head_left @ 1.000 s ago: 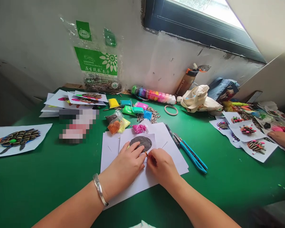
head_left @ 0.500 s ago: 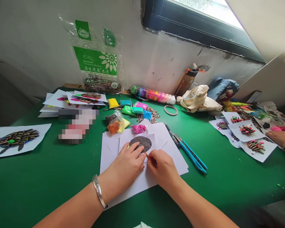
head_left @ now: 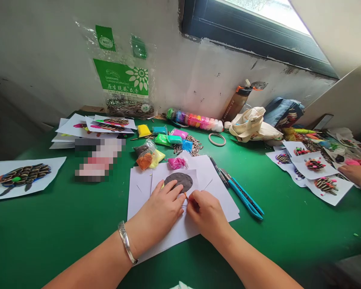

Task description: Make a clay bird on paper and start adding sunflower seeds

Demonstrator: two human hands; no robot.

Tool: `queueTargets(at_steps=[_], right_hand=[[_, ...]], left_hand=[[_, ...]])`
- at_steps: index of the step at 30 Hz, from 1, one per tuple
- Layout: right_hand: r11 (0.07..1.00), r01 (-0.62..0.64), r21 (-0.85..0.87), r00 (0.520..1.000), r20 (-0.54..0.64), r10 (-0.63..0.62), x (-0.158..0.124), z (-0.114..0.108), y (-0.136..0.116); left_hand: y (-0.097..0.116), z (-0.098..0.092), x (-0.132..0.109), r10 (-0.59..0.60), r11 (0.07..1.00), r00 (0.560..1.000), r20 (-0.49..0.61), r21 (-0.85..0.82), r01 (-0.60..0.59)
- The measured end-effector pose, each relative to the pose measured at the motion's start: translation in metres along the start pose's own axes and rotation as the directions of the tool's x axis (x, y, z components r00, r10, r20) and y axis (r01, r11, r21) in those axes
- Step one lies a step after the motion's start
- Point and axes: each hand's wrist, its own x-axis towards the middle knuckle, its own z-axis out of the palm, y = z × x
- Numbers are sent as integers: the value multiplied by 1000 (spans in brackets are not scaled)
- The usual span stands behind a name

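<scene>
My left hand (head_left: 165, 204) lies flat with its fingers spread over a small white sheet (head_left: 156, 180), holding it down. On that sheet is a flattened oval of dark grey clay (head_left: 180, 181), its lower left edge under my fingertips. A bit of yellow shows beside my index finger. My right hand (head_left: 206, 210) is closed in a pinch just below the oval. At its fingertips is a small orange piece of clay (head_left: 185, 195), partly hidden by the fingers. Under the small sheet lies a stack of larger white paper (head_left: 219, 200).
Behind the paper are bags of orange clay (head_left: 145, 160) and magenta clay (head_left: 178, 162), with loose sunflower seeds (head_left: 195, 146). A blue cutter (head_left: 245, 196) and a tape ring (head_left: 217, 139) lie right. Finished seed pictures (head_left: 27, 176) flank both sides. Another person's hand (head_left: 353, 174) rests far right.
The view has shifted very slightly. Both hands keep the same place and pose, and nothing else visibly moves.
</scene>
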Motion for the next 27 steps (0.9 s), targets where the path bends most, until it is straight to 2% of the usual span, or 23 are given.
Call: queueTargets(at_steps=[6, 14, 27], right_hand=[[997, -37, 68, 999, 14, 36, 1, -3, 2], [990, -24, 136, 999, 24, 21, 1, -1, 1], [999, -10, 31, 1000, 17, 9, 3, 5, -4]], left_hand=[[-1, -2, 0, 12, 1000, 1000, 11, -10, -11], [-6, -7, -4, 15, 1000, 1000, -24, -24, -16], [-3, -8, -4, -21, 1000, 999, 32, -12, 21]])
